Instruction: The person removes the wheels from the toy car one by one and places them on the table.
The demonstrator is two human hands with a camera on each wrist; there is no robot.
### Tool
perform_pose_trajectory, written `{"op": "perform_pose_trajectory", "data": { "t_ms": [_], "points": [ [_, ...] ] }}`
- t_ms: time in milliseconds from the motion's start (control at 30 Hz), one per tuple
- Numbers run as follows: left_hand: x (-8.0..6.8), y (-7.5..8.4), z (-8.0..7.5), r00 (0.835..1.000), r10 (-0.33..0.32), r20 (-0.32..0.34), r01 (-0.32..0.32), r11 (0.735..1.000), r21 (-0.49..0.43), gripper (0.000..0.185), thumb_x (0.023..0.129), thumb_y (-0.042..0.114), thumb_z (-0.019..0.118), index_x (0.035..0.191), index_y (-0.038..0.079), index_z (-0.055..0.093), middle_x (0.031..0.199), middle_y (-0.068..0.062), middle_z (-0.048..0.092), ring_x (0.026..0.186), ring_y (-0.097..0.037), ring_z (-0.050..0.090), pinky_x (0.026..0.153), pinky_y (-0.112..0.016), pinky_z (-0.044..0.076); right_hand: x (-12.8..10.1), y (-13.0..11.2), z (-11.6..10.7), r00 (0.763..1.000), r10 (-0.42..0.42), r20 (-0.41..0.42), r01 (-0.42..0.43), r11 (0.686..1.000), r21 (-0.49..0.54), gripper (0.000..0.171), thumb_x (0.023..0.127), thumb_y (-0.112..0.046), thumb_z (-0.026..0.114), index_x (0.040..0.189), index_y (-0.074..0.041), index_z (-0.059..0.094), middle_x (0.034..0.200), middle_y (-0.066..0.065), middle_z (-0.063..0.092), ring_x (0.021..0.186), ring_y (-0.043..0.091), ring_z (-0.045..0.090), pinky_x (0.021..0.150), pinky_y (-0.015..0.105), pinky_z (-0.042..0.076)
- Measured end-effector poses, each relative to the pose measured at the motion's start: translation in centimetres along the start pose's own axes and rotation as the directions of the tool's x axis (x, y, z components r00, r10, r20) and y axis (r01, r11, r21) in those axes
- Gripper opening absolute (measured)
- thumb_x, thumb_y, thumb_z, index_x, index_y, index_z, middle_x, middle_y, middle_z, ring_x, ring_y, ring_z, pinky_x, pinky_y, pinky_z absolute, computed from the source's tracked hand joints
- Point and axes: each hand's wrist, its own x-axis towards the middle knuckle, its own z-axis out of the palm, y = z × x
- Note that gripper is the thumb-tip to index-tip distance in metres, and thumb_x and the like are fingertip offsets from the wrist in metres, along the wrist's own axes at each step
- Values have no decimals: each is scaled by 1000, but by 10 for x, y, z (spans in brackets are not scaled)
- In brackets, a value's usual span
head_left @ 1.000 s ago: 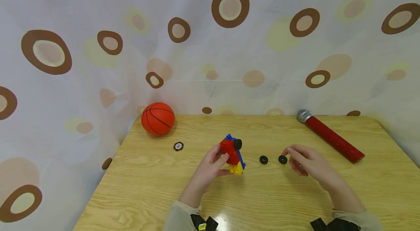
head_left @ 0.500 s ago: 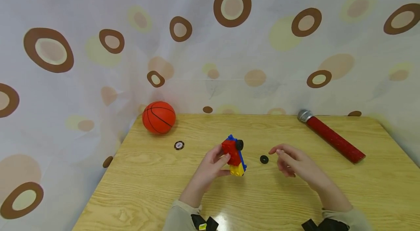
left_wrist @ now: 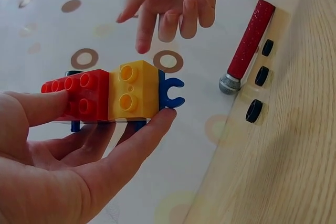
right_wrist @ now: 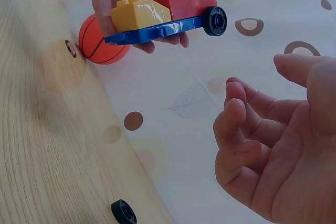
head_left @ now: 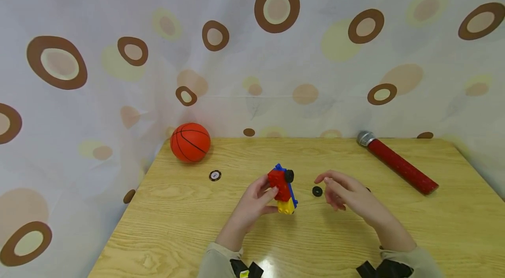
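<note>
My left hand (head_left: 258,199) grips a toy car of building blocks (head_left: 281,188), red and yellow on a blue base, above the table. Thumb and fingers lie along its sides, as the left wrist view shows. One black wheel (right_wrist: 214,21) is mounted at the red end; in the left wrist view an empty blue clip (left_wrist: 172,93) sticks out beyond the yellow block. My right hand (head_left: 353,194) holds nothing, its fingers loosely bent, just right of a loose black wheel (head_left: 317,191). Another wheel (head_left: 368,189) peeks out behind that hand, and a third is hidden there in the head view.
On the wooden table (head_left: 177,234), an orange ball (head_left: 190,143) with black lines stands at the back left, and a round black-and-white chip (head_left: 215,175) lies before it. A red microphone (head_left: 398,164) lies at the back right. Patterned cloth (head_left: 236,67) hangs behind.
My right hand has moved left, from beside the right-hand loose wheel toward the left-hand one, covering the former. My left hand and the toy car have barely shifted.
</note>
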Motion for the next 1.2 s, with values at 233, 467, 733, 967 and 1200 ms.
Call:
{"op": "perform_pose_trajectory", "data": {
  "t_ms": [233,467,733,967,1200],
  "points": [
    [0,1,5,1000,-6,22,6,1000,9,51,105,20,50,149,0,36,149,-24,44,129,-39,53,93,-48,56,5,-6,6,999,-41,9,41,999,-19,34,109,-23,37,122,5,52,70,8,55,50,27,46,44,29,41],
    [2,4,12,1000,-22,3,22,1000,-3,52,104,18,50,152,6,33,150,-22,44,127,-39,54,89,-49,57,10,-9,10,997,-68,28,67,998,20,33,109,-21,37,121,6,51,77,14,60,55,24,57,46,28,46],
    [3,1,16,1000,-26,18,26,1000,-6,52,104,16,50,153,11,33,150,-22,44,127,-40,54,87,-49,58,15,-11,15,997,-52,53,52,999,9,36,109,-23,37,123,8,50,82,11,62,60,23,61,48,27,47],
    [4,0,19,998,-41,37,41,999,3,52,103,14,51,153,12,35,147,-23,47,125,-39,56,86,-50,58,20,-14,17,997,-26,69,28,999,-32,34,108,-24,42,120,6,52,81,13,62,61,25,63,49,26,45],
    [3,0,20,997,-63,40,62,998,9,51,104,13,50,153,13,35,147,-23,47,123,-36,57,85,-46,59,24,-13,19,992,-40,116,50,995,-91,28,107,-25,45,100,-1,56,74,15,62,58,25,59,46,25,41]
  ]
}}
